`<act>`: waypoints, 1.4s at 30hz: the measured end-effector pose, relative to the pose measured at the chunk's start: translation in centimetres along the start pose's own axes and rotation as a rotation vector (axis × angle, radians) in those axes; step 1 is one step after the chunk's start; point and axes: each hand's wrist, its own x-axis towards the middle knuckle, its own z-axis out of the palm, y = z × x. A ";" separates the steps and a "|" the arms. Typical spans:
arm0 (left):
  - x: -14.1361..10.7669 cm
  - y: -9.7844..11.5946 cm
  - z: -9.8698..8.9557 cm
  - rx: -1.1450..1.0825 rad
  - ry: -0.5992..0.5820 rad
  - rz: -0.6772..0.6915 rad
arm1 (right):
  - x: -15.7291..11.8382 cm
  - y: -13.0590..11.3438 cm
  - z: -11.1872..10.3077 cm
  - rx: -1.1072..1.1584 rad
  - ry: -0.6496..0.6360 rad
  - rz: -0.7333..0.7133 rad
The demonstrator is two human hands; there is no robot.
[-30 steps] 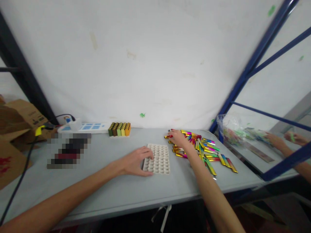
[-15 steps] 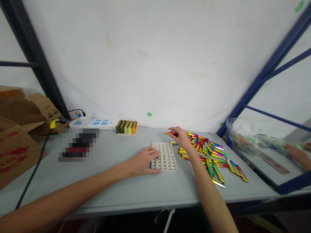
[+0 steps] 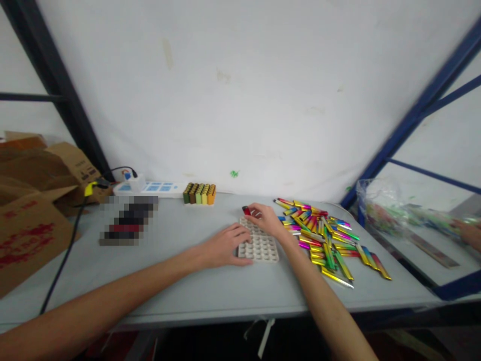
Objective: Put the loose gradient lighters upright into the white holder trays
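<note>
On the grey table [image 3: 188,293], left of both hands, the cardboard box [image 3: 33,210] bears red print, too blurred to read. Loose shiny tubes [image 3: 328,253] lie right of the grip. Beneath it, the white tray [image 3: 265,250] shows unfilled holes; beyond, a block of upright tubes [image 3: 199,194] stands packed. The left hand [image 3: 223,246], thumb spread, rests on the tray; the right hand [image 3: 266,220] pinches a red tube [image 3: 246,210].

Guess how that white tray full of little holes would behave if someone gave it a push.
The white tray looks fairly stiff, since its rows of holes run straight. It is probably light for its size, being shallow and full of hollows. Lying flat on the smooth-looking table, it would likely slide rather than tip.
</note>
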 end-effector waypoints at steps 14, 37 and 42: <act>0.0 -0.3 0.4 0.023 0.033 0.029 | -0.1 0.7 0.6 0.023 0.090 0.046; 0.0 -0.8 0.4 -0.018 0.026 0.032 | -0.6 3.0 -2.7 -0.271 -0.057 -0.001; 0.0 -0.9 0.5 -0.019 0.020 0.034 | -2.9 6.6 -6.0 -0.510 -0.104 0.152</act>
